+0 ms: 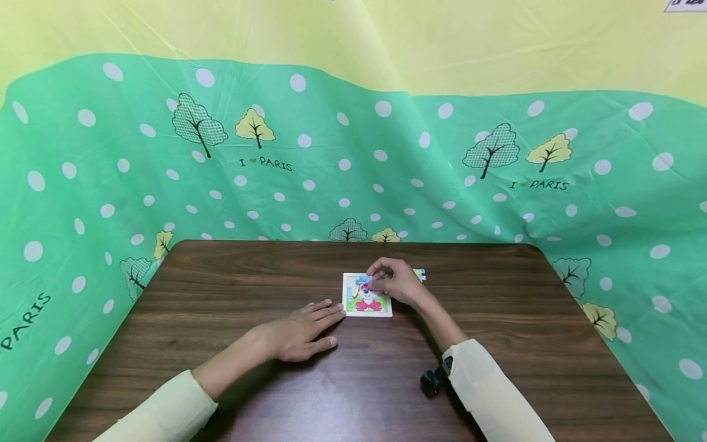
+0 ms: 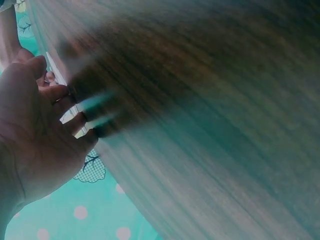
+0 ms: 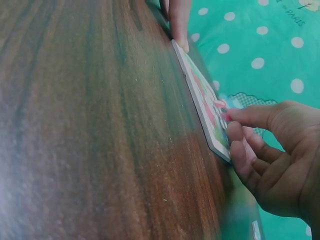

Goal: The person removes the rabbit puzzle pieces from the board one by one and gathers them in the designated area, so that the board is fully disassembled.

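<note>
A small square jigsaw puzzle with a white border and a pink cartoon animal lies flat on the table. My left hand rests palm down at its left, fingers stretched out, fingertips touching the lower left corner. Above the puzzle's upper right part, my right hand pinches a small puzzle piece between thumb and fingers. In the right wrist view, this pink puzzle piece shows at the thumb tip, close over the puzzle board. Fingers hide part of the piece and of the puzzle's right side.
More puzzle material, blue and yellow, lies just behind the right hand, mostly hidden by it. The dark wooden table reaches back to a green dotted curtain. A black device is strapped at the right wrist.
</note>
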The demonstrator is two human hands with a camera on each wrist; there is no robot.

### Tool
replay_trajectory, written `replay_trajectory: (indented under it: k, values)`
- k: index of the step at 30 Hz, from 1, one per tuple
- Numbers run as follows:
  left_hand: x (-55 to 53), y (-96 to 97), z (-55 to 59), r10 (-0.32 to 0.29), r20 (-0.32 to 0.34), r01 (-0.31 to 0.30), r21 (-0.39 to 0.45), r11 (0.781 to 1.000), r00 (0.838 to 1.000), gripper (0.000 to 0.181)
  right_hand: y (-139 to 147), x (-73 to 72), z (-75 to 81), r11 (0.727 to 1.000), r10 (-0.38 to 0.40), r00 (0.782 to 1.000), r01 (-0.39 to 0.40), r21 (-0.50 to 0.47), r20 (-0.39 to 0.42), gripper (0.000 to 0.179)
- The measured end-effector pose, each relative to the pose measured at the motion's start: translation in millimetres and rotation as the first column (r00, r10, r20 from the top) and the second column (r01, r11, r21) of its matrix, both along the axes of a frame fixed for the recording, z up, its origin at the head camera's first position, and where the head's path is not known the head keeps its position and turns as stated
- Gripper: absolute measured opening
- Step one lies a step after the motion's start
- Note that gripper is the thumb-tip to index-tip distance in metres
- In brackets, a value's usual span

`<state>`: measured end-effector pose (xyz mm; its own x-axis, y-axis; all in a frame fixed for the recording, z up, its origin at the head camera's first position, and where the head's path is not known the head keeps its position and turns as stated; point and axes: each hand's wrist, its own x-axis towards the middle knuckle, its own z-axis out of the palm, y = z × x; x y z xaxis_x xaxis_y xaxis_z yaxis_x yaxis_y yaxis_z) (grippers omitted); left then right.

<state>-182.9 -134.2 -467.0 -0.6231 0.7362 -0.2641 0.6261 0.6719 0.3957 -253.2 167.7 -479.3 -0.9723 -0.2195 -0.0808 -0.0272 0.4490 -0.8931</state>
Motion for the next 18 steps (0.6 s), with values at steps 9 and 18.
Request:
replay_trajectory:
  k: [9,18]
  values:
    - [0.0,-0.2,-0.9,-0.002,-0.008,0.002,-0.003,1.000,1.000,0.067,7,5.1,4.0,0.999,-0.010,0.999,0.011,0.033,-0.031,0.022]
    - [-0.3,-1.4,-1.6,-0.001,-0.005,0.001,-0.001,1.000,1.000,0.067,19,9.9,6.2,0.998,-0.054,0.998,0.055,0.034,-0.032,0.018]
